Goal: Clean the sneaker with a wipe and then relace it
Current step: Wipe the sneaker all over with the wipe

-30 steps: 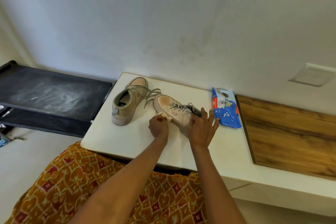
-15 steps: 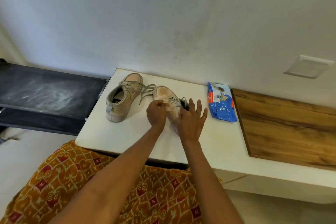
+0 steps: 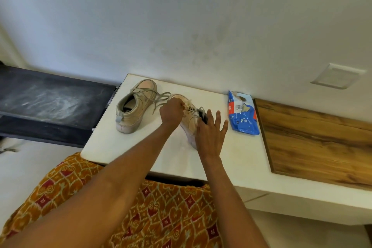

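Observation:
Two beige sneakers stand on a white table [image 3: 112,147]. The right sneaker [image 3: 190,120] lies with its toe pointing away from me, its laces partly loose. My left hand [image 3: 171,111] grips a crumpled white wipe [image 3: 186,104] and presses it on the sneaker's upper near the toe. Against the heel end rests my right hand [image 3: 210,134], its fingers spread straight, steadying the shoe. The left sneaker [image 3: 135,106] sits apart, untouched, laces trailing toward the other shoe.
A blue pack of wipes [image 3: 242,115] lies right of the sneakers. A wooden board [image 3: 322,143] covers the surface further right. A dark dusty shelf [image 3: 48,102] adjoins the table's left side. The wall is close behind.
My left hand moved the wipe from the sneaker's near side up onto its toe and lace area. My right hand stayed at the heel.

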{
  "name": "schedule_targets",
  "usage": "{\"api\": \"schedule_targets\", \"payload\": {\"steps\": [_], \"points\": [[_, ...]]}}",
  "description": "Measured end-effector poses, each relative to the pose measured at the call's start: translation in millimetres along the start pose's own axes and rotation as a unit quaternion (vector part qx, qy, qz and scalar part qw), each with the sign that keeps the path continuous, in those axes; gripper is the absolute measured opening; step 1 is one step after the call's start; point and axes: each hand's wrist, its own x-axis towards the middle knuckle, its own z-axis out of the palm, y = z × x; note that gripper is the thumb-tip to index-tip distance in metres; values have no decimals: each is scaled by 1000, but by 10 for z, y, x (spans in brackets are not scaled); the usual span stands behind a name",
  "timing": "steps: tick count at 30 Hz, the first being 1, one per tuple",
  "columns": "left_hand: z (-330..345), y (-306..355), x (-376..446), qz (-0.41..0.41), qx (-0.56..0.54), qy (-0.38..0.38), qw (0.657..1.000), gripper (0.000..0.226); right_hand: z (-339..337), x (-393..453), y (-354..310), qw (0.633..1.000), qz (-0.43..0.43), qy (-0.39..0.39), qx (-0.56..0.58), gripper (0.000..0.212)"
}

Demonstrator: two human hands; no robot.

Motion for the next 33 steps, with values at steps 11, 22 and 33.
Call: {"api": "schedule_targets", "payload": {"steps": [11,22,33], "points": [[141,-109,-681,35,-233,-5,972,17,-18,-5,-15,999,11,-32,22,46],[32,-57,-276,-28,-131,-30,990,24,-304,-111,290,994,-17,-82,70,27],[79,-277,-474,-28,-213,15,977,19,-197,-191,-56,992,-6,-75,105,31]]}}
